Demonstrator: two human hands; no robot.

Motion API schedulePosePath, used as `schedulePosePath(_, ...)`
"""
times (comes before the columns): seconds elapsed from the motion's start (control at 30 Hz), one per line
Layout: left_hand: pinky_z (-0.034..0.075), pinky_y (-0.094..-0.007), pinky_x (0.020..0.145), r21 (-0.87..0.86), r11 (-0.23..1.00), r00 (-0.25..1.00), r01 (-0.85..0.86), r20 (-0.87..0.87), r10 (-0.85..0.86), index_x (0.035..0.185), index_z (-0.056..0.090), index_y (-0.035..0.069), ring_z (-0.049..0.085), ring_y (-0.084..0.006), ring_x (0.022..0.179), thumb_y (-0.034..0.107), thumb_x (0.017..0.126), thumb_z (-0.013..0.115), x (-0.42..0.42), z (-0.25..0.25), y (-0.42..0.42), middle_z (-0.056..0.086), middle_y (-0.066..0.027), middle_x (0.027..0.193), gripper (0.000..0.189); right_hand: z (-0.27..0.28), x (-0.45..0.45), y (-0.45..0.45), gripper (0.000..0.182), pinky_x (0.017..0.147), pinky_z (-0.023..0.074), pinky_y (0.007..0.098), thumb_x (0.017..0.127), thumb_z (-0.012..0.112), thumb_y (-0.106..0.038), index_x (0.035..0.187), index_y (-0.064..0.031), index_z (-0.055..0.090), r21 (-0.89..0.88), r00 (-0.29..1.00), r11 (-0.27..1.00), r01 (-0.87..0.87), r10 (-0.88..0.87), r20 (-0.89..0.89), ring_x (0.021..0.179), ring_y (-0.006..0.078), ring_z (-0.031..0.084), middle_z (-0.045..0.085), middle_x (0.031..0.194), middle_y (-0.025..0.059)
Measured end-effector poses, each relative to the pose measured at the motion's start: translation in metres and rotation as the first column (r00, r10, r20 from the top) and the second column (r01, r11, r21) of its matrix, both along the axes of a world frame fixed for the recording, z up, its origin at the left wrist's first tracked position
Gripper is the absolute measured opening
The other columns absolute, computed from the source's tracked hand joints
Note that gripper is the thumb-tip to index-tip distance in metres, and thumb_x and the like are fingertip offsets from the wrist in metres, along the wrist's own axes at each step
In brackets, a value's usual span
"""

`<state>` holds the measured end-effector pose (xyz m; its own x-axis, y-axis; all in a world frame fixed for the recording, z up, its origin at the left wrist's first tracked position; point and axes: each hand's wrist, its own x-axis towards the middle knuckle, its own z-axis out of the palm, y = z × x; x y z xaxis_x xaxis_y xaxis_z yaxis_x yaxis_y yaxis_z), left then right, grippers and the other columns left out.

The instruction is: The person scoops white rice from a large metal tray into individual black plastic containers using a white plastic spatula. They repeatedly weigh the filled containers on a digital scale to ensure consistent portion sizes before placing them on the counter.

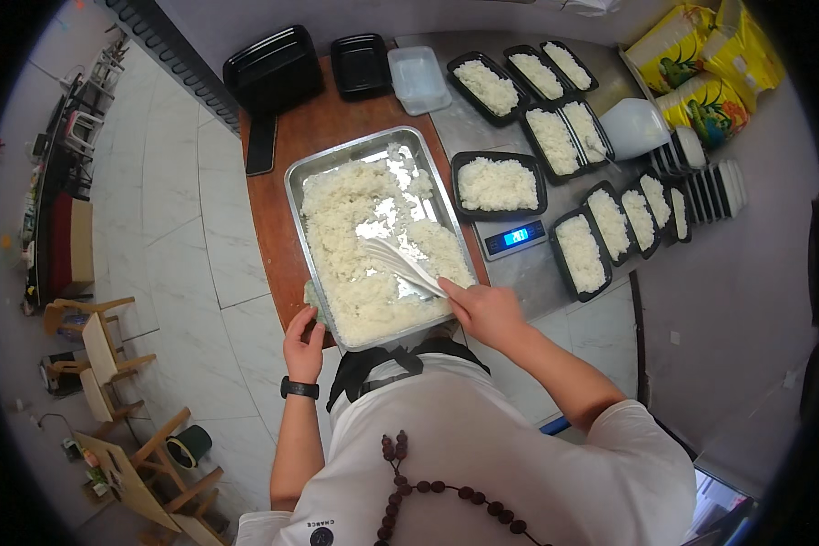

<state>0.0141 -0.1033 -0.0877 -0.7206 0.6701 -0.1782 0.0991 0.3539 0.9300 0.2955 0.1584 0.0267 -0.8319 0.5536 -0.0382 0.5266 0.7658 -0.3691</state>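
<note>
My right hand [486, 312] grips the handle of a white plastic rice paddle [409, 269], whose blade rests among cooked white rice [338, 239]. The rice lies in a large rectangular metal tray [356, 151], with bare shiny metal showing through its middle and far right. At the tray's near left side is my left hand [305, 349], thumb and fingers apart, its fingertips close to a pale green cloth [312, 300]. Right of the tray, a black plastic container of rice [498, 184] sits on a digital kitchen scale [497, 246] with a lit blue display.
Several rice-filled black containers [582, 252] stand on the metal worktop [467, 133]. Stacked black containers [273, 72], clear containers [420, 78] and a dark phone-like slab [261, 147] lie along the wooden table's [266, 225] far side. Yellow bags [706, 109] and a white jug-like container [633, 128] are far right.
</note>
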Motion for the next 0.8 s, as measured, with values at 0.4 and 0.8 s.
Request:
schedulePosePath(0.4, 0.048, -0.0375, 0.114, -0.050, 0.999, 0.999, 0.022, 0.024, -0.021, 0.134, 0.071, 0.001, 0.060, -0.0267, 0.137, 0.004, 0.098, 0.071, 0.003, 0.003, 0.001, 0.062, -0.0171, 0.150, 0.037, -0.012, 0.007, -0.002, 0.039, 0.067, 0.0586, 0.0475, 0.103, 0.064, -0.025, 0.140, -0.0166, 0.070, -0.288, 0.991, 0.950, 0.119, -0.132, -0.024, 0.073, 0.0370, 0.072, 0.076, 0.086, 0.0151)
schedulePosePath(0.8, 0.050, -0.0355, 0.111, -0.039, 0.997, 0.998, 0.059, 0.026, -0.058, 0.129, 0.073, -0.002, 0.063, -0.0248, 0.132, 0.003, 0.100, 0.067, -0.002, 0.002, -0.003, 0.060, -0.0168, 0.152, 0.030, -0.045, -0.024, -0.009, 0.038, 0.066, 0.0503, 0.0311, 0.105, 0.065, -0.020, 0.141, -0.0070, 0.070, -0.710, 0.926, 0.685, 0.160, -0.354, -0.133, 0.071, 0.0135, 0.061, 0.067, 0.083, 0.0058)
